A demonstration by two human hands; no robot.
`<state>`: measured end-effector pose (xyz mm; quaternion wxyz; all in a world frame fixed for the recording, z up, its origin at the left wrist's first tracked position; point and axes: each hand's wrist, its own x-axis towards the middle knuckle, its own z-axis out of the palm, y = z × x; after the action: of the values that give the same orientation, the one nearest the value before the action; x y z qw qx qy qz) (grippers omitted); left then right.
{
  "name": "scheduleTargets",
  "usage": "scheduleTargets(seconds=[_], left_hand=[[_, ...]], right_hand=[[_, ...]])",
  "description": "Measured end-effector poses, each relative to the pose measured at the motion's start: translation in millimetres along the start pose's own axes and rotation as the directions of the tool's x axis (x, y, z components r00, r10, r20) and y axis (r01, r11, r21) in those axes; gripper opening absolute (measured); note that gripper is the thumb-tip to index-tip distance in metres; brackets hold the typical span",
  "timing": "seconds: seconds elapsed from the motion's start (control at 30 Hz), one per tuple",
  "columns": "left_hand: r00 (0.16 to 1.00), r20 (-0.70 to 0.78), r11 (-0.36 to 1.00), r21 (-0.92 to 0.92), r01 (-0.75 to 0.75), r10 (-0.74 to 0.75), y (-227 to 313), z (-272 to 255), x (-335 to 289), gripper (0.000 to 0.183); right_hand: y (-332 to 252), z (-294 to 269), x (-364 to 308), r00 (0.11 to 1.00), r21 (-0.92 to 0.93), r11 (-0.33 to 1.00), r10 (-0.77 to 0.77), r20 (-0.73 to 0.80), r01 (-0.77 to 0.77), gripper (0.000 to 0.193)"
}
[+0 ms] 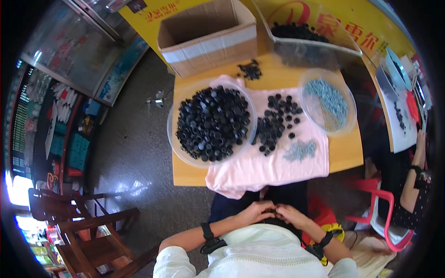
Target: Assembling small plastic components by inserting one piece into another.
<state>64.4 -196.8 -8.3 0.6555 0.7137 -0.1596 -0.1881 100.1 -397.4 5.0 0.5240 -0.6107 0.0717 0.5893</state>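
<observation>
My left hand and my right hand meet in front of my lap, below the table's near edge. Both have curled fingers, closed and nearly touching at the tips; whatever they hold is too small or hidden to make out. On the table ahead lies a pink cloth. Small round black caps are scattered over it beside a little pile of silvery screws. A wide round basin to the left is heaped with black caps. At the right, a clear round tub contains many screws.
Behind the basin stands an open cardboard box, and to its right a clear bin of black parts. Small black pieces lie between them. A wooden chair is at left; a person sits by a red chair at right.
</observation>
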Motion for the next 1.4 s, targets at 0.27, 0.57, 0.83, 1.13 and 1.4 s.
scheduleTargets(seconds=[0.27,0.57,0.83,1.13,1.4], left_hand=[[0.979,0.023,0.979,0.004,0.203,-0.203,-6,-5,-1,0.024],[0.994,0.061,0.985,0.141,-0.099,0.092,-1,-6,5,0.029],[0.993,0.121,0.989,0.148,-0.029,0.011,-3,-5,5,0.019],[0.998,0.063,0.982,0.188,-0.023,0.011,-1,-2,7,0.017],[0.983,0.146,0.993,0.038,-0.114,0.107,-12,-6,7,0.010]], right_hand=[[-8,-10,2,0.985,0.083,0.996,0.006,0.170,-0.021,0.020],[-7,-10,6,0.994,0.136,0.990,0.023,0.108,-0.038,0.017],[-13,-4,0,0.982,-0.278,0.943,-0.169,0.083,0.186,0.028],[-12,0,5,0.981,-0.297,0.939,-0.191,-0.023,0.176,0.029],[3,14,19,0.932,-0.573,0.783,-0.352,-0.087,0.242,0.038]])
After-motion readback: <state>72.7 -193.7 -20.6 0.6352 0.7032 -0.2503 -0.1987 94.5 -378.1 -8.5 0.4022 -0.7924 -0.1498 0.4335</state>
